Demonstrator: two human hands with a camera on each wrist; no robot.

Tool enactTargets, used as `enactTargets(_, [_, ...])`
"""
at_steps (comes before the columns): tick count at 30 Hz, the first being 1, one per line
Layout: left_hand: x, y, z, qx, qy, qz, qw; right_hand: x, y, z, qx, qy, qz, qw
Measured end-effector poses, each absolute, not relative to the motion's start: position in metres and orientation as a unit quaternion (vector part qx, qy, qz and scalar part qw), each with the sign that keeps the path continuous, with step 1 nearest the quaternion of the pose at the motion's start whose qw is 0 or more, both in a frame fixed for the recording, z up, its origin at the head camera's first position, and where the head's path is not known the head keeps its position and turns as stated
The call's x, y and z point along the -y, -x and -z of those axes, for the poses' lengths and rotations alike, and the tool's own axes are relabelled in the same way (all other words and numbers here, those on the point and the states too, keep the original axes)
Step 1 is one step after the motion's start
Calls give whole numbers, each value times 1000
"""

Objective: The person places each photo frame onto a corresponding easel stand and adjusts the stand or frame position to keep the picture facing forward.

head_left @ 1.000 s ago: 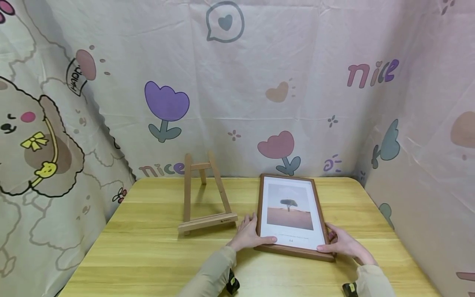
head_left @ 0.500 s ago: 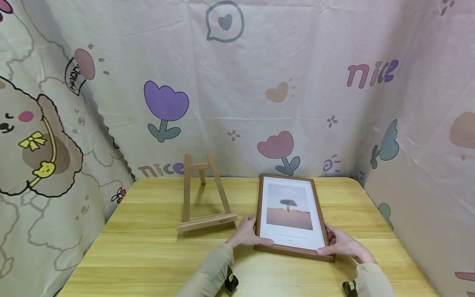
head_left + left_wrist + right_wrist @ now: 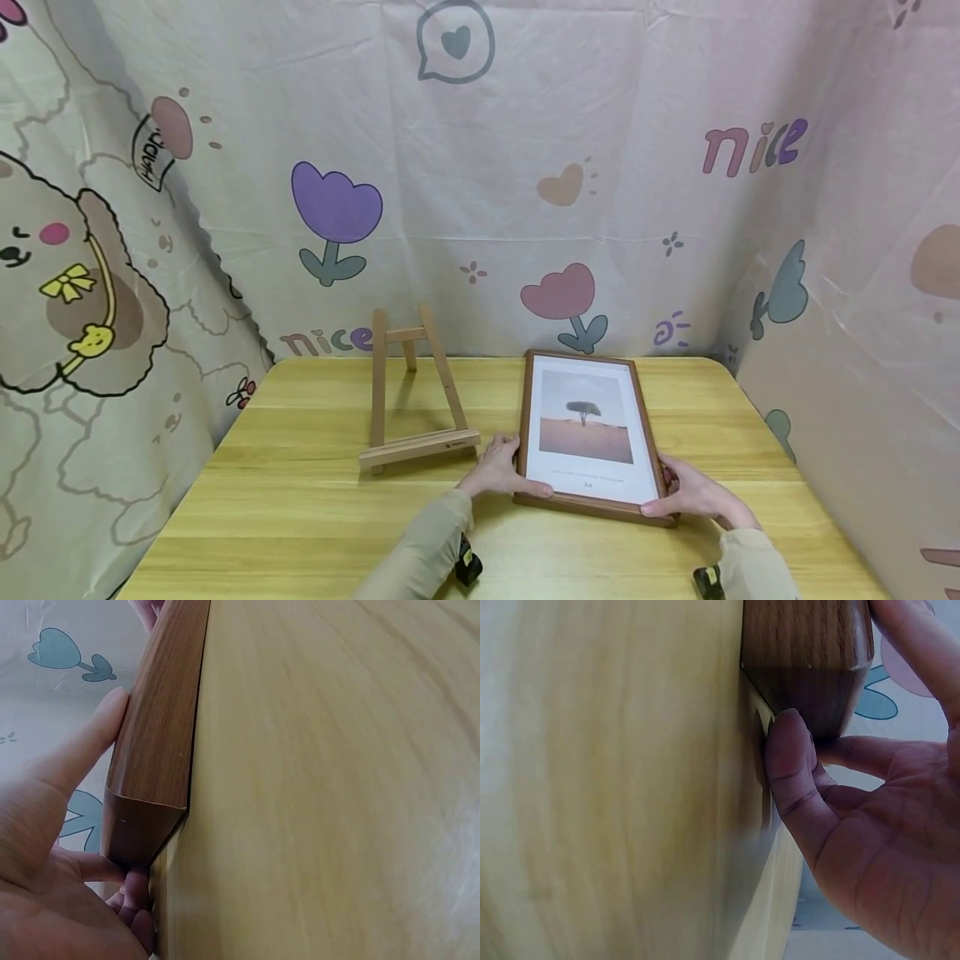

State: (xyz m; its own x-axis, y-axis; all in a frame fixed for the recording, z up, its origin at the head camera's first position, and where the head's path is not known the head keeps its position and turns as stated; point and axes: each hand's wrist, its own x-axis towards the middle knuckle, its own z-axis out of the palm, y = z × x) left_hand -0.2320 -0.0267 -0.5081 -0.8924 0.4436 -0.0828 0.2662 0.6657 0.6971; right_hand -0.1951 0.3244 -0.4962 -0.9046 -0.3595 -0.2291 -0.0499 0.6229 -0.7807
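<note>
A brown wooden picture frame (image 3: 583, 479) lies face up on the table, holding a print of a lone tree with "A4" below it. My left hand (image 3: 501, 471) grips its near left corner, thumb over the front edge and fingers along the side. At the near right corner, my right hand (image 3: 699, 492) holds it the same way. The left wrist view has the frame's near edge (image 3: 157, 720) low against the tabletop, with curled fingertips (image 3: 139, 889) by its side. In the right wrist view, fingers (image 3: 791, 761) bend in beside the dark corner (image 3: 810, 682).
To the left of the frame, a small wooden easel (image 3: 420, 450) stands upright with its ledge facing me. The yellow wood-grain table (image 3: 300, 517) backs onto a patterned cloth (image 3: 465, 167), which also hangs along both sides.
My left thumb has shifted slightly left along the frame's lower edge. The frame, easel and right hand look the same.
</note>
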Motion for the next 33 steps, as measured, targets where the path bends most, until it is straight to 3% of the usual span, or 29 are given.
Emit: enactTargets(33, [30,226,515,-881,-169,-424,127,-325,191,503,-874,134,438,164])
